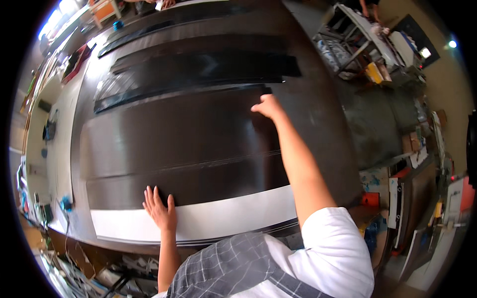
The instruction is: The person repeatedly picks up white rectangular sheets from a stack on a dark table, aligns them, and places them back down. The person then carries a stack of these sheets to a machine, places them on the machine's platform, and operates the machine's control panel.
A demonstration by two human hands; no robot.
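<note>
A large glossy dark brown-black sheet (184, 129) lies on the big dark table (318, 124) in front of me, with a crease or seam across it. A white strip (238, 211) runs along its near side. My left hand (161, 211) lies flat where the dark sheet meets the white strip, fingers spread. Reaching far forward, my right hand (267, 106) is closed at the sheet's far right corner. A small black end shows just beyond its fingers; whether that is the sheet's edge or a separate piece I cannot tell.
Several long black strips (213, 67) lie across the table's far part. A light-coloured ledge (62, 164) runs along the left. At the right stand a metal rack (357, 37) and leaning panels (415, 203). Another person's hands (166, 3) show at the far edge.
</note>
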